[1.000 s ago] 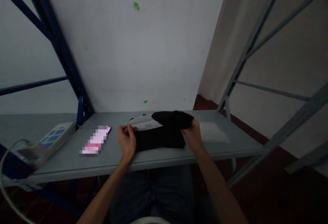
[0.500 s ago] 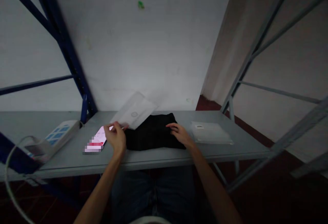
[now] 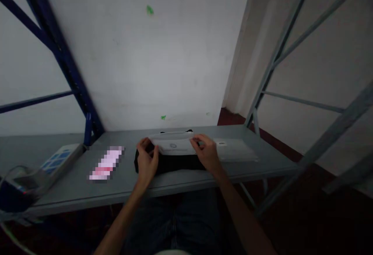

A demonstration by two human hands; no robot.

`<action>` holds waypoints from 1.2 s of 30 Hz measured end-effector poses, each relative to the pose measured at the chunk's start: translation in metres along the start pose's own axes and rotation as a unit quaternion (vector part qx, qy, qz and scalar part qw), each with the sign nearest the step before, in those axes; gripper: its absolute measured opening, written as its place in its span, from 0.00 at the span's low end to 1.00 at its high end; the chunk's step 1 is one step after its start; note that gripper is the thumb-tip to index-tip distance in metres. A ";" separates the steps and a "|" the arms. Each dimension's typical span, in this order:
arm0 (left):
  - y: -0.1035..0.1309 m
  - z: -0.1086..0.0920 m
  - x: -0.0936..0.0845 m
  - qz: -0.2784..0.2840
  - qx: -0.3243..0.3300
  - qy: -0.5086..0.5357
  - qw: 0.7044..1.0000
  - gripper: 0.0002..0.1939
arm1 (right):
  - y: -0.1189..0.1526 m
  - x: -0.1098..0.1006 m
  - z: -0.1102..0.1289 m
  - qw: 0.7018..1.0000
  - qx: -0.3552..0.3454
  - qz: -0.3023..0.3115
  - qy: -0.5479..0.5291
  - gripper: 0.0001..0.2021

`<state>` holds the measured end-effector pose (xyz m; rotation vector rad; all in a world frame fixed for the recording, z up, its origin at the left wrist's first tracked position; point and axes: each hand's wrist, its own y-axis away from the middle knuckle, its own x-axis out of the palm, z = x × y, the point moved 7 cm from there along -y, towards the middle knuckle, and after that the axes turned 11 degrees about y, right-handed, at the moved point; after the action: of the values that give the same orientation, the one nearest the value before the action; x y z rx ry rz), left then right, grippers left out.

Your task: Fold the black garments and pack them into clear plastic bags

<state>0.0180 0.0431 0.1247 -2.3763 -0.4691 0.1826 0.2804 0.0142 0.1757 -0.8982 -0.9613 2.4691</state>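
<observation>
A translucent plastic bag (image 3: 175,146) with a small round printed mark is stretched between both hands, above a folded black cloth (image 3: 175,165). My left hand (image 3: 147,159) grips the bag's left end, its thumb and fingers closed near the edge. At the right end, my right hand (image 3: 206,152) pinches the bag between thumb and fingers. Beneath the bag, the black cloth lies flat on the grey shelf (image 3: 125,185); its far part is mostly covered by the bag.
More clear plastic bags (image 3: 237,151) with a small white label lie to the right. On the left are a phone (image 3: 107,163) with a pink screen, blurred out, and a white power strip (image 3: 60,161) with a cable. Blue uprights (image 3: 64,64) and grey uprights (image 3: 279,49) flank the shelf.
The bag has moved from the left, tilted in my left hand, to level over the black cloth. My right hand has left the cloth and taken hold of the bag's right end.
</observation>
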 end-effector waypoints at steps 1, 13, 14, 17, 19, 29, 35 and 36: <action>-0.001 -0.014 -0.001 -0.010 0.043 -0.036 0.998 0.31 | 0.001 0.001 0.005 1.000 -0.005 -0.001 0.003 0.08; 0.021 -0.122 0.011 0.123 0.270 -0.036 0.954 0.09 | 0.026 0.014 0.076 0.982 -0.165 0.056 0.068 0.10; 0.019 -0.119 0.012 0.129 0.256 -0.039 0.957 0.08 | 0.026 0.014 0.074 0.982 -0.167 0.055 0.067 0.10; 0.012 -0.111 0.014 0.165 0.239 -0.068 0.955 0.08 | 0.019 0.011 0.067 0.985 -0.162 0.043 0.049 0.11; 0.008 -0.109 0.015 0.191 0.245 -0.086 0.947 0.09 | 0.013 0.005 0.062 0.988 -0.151 0.027 0.033 0.11; -0.024 -0.085 -0.013 0.142 0.211 -0.154 0.955 0.12 | -0.013 -0.065 -0.003 0.994 0.013 -0.087 0.061 0.11; -0.008 -0.084 -0.004 0.136 0.181 -0.158 0.961 0.14 | 0.008 -0.034 0.008 0.983 0.068 0.069 0.153 0.32; -0.002 -0.086 0.000 0.143 0.182 -0.151 0.961 0.13 | 0.015 -0.020 0.016 0.981 0.061 0.126 0.136 0.33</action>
<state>0.0391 -0.0083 0.1908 -2.0463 -0.2040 0.7103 0.2834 -0.0142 0.1828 -1.3447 -0.6304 2.4840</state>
